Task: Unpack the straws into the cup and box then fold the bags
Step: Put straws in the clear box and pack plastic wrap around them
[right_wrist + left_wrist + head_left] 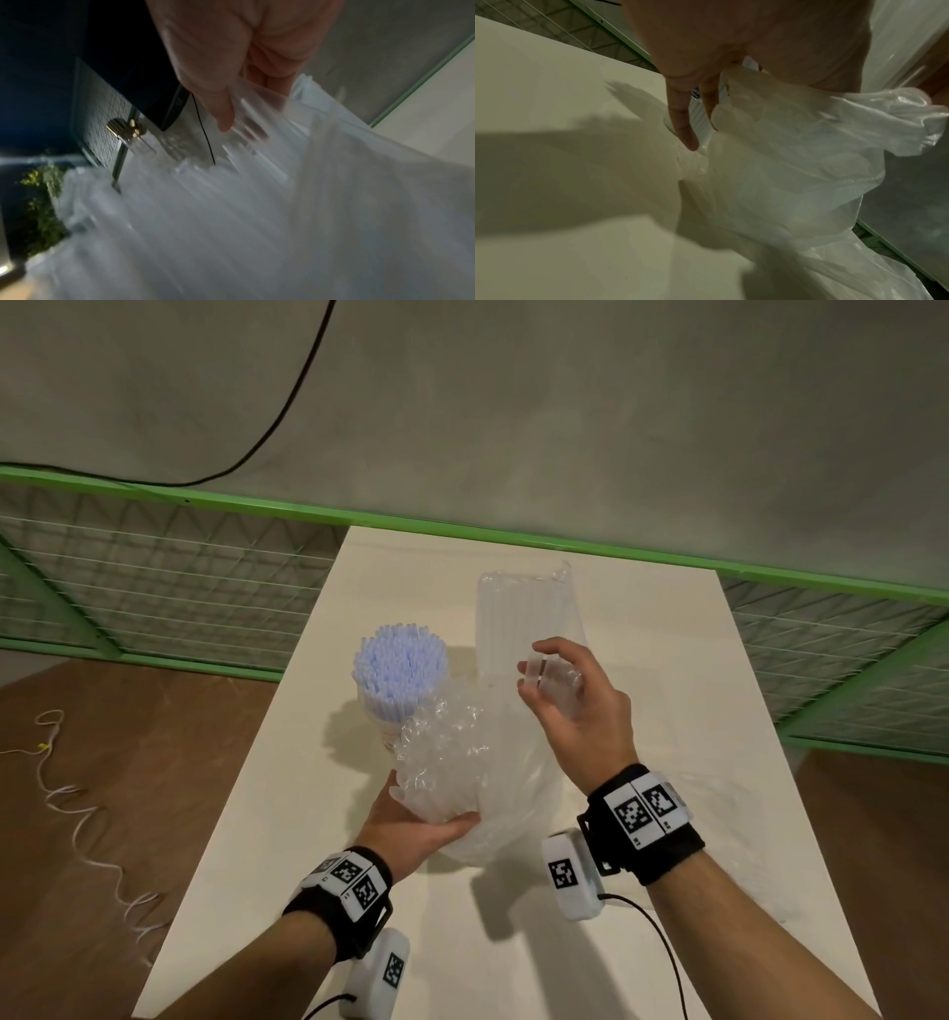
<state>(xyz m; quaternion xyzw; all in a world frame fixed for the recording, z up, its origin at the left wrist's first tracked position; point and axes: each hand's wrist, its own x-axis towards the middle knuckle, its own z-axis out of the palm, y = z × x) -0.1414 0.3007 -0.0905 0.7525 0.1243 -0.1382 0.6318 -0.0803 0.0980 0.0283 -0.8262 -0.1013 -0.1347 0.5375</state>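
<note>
The blue straws [399, 660] already stand in the cup. The left hand [416, 829] grips a crumpled bag [444, 752]; the right hand [575, 706] pinches clear straws [529, 618], not yet boxed. Folding remains.

Black wristbands [648, 824] — white coded tags, cabled cameras [571, 874].

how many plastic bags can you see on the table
2. A crumpled empty bag sits in front of the blue straws, held by the left hand. A straw-filled bag stands beside it, gripped by the right hand.
</note>
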